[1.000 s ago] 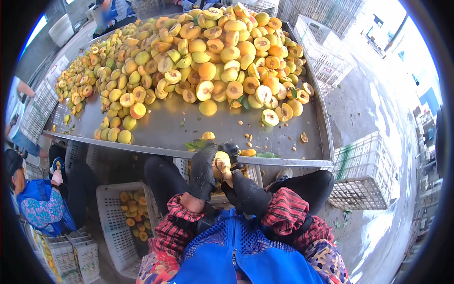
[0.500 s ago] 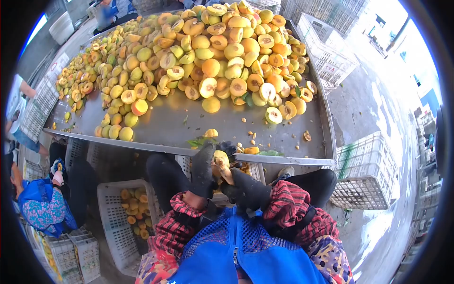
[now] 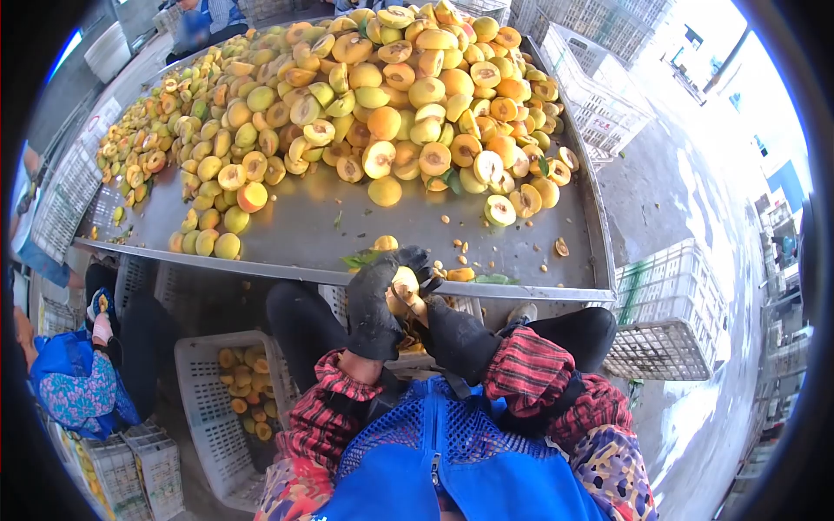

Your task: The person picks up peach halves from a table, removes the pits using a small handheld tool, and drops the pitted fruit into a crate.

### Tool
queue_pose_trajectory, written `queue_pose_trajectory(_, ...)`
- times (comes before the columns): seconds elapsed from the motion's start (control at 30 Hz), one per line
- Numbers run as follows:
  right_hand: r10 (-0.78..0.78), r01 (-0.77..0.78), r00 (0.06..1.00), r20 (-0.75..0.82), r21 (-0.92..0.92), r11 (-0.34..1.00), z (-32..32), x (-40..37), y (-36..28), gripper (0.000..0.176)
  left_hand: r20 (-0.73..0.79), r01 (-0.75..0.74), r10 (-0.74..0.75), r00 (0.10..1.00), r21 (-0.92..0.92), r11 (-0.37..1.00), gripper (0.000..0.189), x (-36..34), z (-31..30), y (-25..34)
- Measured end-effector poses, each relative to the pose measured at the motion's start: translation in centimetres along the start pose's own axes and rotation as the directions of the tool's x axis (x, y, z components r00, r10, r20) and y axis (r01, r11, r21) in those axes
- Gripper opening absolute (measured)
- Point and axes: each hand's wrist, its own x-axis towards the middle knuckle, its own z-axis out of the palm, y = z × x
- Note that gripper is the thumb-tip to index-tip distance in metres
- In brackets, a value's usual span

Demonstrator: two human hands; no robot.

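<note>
My left hand (image 3: 379,302), in a dark glove, is closed around a yellow peach piece (image 3: 405,280) just in front of the table's near edge. My gloved right hand (image 3: 455,337) is closed on a slim tan handle (image 3: 419,309), which meets the fruit; the tool's working end is hidden. Beyond both hands, a large heap of halved yellow peaches (image 3: 382,122) covers much of the metal table (image 3: 304,227), several showing brown pits or hollows. A single peach piece (image 3: 386,243) lies by the edge near my left hand, among small scraps and leaves.
A white crate (image 3: 193,382) holding peach halves stands on the floor at left. Partly hidden below my hands is another crate (image 3: 473,309). An upright crate (image 3: 673,313) stands at right. A co-worker in a blue apron (image 3: 69,365) sits at far left; another person (image 3: 204,26) is behind the heap.
My left hand has turned and shifted slightly up around the peach piece, covering more of it. My right hand stays close against it. The whole view has shifted a little.
</note>
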Motion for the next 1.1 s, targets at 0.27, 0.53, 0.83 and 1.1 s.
queue_pose_trajectory(0.27, 0.24, -0.424, 0.879, 0.411, 0.448, 0.787, -2.2, 0.2, -2.4, 0.035, 0.095, 0.256, -0.295, 0.951, -0.78, 0.572, 0.039, -0.4, 0.7, 3.4)
queue_pose_trajectory(0.53, 0.221, -0.411, 0.871, 0.438, 0.405, 0.817, -3.5, 1.0, -2.8, 0.03, 0.175, 0.139, -0.115, 0.978, -0.135, 0.981, 0.038, 0.3, -1.8, -6.6)
queue_pose_trajectory(0.83, 0.282, -0.602, 0.752, 0.596, 0.447, 0.662, -5.2, 1.4, -4.3, 0.027, 0.233, 0.278, -0.216, 0.948, -0.276, 0.92, 0.034, 0.4, -1.6, -5.3)
queue_pose_trajectory(1.1, 0.283, -0.417, 0.833, 0.475, 0.202, 0.886, -2.8, 1.1, -2.7, 0.026, 0.27, 0.073, -0.084, 0.959, 0.05, 0.996, 0.028, 0.5, -2.2, -2.6)
